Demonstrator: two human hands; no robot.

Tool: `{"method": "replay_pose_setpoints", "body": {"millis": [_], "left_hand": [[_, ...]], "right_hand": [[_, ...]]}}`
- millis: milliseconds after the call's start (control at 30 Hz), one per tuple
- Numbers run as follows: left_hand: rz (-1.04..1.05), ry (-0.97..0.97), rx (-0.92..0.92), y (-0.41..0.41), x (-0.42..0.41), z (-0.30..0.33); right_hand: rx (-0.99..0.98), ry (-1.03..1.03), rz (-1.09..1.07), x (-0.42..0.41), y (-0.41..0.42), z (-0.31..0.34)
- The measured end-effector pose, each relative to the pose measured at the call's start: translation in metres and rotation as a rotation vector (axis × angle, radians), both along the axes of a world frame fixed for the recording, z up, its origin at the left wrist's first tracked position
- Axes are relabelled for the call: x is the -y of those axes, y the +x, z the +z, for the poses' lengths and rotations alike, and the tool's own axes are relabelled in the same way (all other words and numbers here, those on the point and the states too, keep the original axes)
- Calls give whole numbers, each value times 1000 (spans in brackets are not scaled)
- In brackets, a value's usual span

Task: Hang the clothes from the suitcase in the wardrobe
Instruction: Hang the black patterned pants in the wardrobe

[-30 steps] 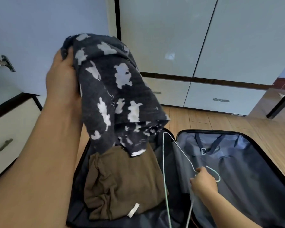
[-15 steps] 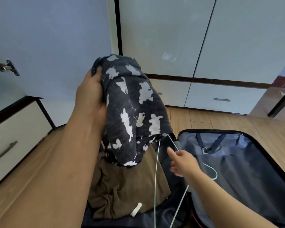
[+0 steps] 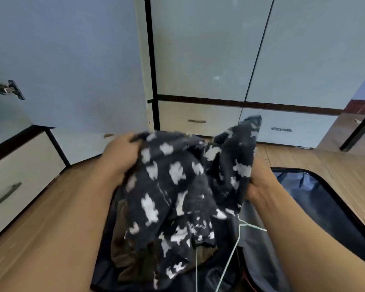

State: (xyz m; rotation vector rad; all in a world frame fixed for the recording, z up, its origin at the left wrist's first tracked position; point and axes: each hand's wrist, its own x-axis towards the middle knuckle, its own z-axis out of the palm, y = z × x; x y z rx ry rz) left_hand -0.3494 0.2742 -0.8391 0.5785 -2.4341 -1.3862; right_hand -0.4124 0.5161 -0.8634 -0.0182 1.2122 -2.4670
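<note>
Two hands [image 3: 122, 157] [image 3: 259, 184], one spotted dark garment [image 3: 177, 192], one brown garment [image 3: 131, 256], one wire hanger [image 3: 238, 234], one open suitcase [image 3: 316, 199], three drawers [image 3: 19, 175] [image 3: 198, 119] [image 3: 287, 127].

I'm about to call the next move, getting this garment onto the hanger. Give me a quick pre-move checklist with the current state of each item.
1. Left hand grips the garment: ok.
2. Right hand grips the garment's other side: ok.
3. Garment spread, neck opening found: not ok, it hangs bunched between the hands.
4. Hanger within reach: ok, it lies in the suitcase below the garment; whether the right hand also holds it, cannot tell.
5. Hanger hook free of fabric: cannot tell, the garment hides it.
6. Wardrobe open to receive it: not ok for the doors straight ahead, they are closed.
</note>
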Motion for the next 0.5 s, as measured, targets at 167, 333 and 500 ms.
{"method": "replay_pose_setpoints", "body": {"millis": [167, 333, 500], "left_hand": [[-369, -110, 587, 13, -18, -34], [-612, 330, 351, 12, -57, -33], [-179, 416, 103, 2, -49, -36]], "right_hand": [[-173, 302, 91, 9, 16, 1], [-259, 418, 183, 35, 31, 7], [-223, 486, 41, 42, 22, 0]]}}
